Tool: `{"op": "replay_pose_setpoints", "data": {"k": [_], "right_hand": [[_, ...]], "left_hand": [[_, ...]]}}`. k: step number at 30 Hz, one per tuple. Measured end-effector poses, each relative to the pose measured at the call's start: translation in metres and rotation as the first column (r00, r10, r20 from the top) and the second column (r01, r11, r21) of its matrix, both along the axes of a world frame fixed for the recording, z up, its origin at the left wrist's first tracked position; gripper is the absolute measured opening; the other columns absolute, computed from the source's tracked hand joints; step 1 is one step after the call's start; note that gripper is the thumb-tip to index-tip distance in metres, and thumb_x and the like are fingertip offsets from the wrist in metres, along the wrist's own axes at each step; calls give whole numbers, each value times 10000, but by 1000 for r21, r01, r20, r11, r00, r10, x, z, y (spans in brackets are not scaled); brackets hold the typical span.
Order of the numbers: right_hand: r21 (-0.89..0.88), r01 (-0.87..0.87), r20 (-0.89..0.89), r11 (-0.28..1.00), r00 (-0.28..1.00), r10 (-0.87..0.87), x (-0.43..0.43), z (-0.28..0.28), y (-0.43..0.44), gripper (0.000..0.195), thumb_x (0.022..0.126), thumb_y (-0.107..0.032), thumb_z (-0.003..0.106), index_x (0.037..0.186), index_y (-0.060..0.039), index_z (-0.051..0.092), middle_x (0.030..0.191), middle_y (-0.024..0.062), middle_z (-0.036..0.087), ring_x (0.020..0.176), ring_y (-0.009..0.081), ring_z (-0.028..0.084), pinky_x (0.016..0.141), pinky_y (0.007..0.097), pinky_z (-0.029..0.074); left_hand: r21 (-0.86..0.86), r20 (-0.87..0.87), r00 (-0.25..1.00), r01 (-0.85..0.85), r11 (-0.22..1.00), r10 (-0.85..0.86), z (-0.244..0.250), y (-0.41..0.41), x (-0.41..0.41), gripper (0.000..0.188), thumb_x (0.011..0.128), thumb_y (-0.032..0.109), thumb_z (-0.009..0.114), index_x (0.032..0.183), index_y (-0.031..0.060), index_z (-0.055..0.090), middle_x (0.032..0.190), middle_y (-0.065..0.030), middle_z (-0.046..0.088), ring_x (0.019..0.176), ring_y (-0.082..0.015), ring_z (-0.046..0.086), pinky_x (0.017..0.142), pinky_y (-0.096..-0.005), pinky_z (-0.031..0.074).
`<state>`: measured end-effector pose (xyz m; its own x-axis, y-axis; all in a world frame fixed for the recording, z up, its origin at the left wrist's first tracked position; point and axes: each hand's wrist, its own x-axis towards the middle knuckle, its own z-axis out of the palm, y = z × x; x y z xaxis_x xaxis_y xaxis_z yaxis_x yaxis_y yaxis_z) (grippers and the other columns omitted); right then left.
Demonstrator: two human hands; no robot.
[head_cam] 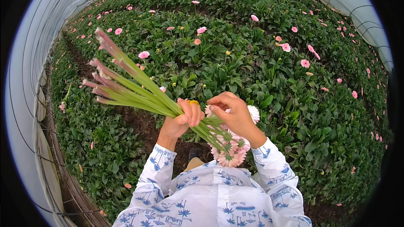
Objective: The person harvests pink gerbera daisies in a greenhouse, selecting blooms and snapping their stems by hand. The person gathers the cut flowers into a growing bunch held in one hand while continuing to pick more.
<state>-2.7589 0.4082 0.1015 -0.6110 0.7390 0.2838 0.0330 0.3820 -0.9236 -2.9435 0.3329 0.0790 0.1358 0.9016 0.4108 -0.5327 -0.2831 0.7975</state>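
Observation:
My left hand (186,116) is closed around the stems of a bunch of cut gerbera flowers (148,96). The stem ends, pinkish and pale, point to the upper left, and the pink flower heads (232,153) hang at the lower right in front of my shirt. Something small and yellow (193,102) shows at the top of my left fist. My right hand (232,110) is over the stems near the flower heads, its thumb and index finger curled close to each other; whether anything thin is between them cannot be told.
Rows of leafy gerbera plants (221,75) with pink blooms fill the ground ahead and on both sides. Bare soil (139,126) shows between rows. A plastic greenhouse wall (22,101) with curved ribs runs along the left, another (356,9) at the upper right.

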Motion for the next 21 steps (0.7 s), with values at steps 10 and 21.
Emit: {"op": "replay_pose_setpoints", "data": {"k": [10,21], "right_hand": [[-174,164,40,971,986,-160,-101,1,27,93,812,-53,643,867,19,626,859,60,592,729,136,619,642,249,499],[-792,-276,-397,545,910,-116,-107,1,23,58,918,-123,502,921,-74,471,618,18,440,522,125,406,461,262,332]], "left_hand": [[-23,-17,991,131,991,-131,-1,37,-85,315,823,328,692,671,122,508,727,-9,483,700,-154,480,693,-318,396],[-214,44,997,64,975,-55,-23,57,-111,272,830,276,669,701,92,515,951,-110,611,936,-198,557,801,-325,438]]}}
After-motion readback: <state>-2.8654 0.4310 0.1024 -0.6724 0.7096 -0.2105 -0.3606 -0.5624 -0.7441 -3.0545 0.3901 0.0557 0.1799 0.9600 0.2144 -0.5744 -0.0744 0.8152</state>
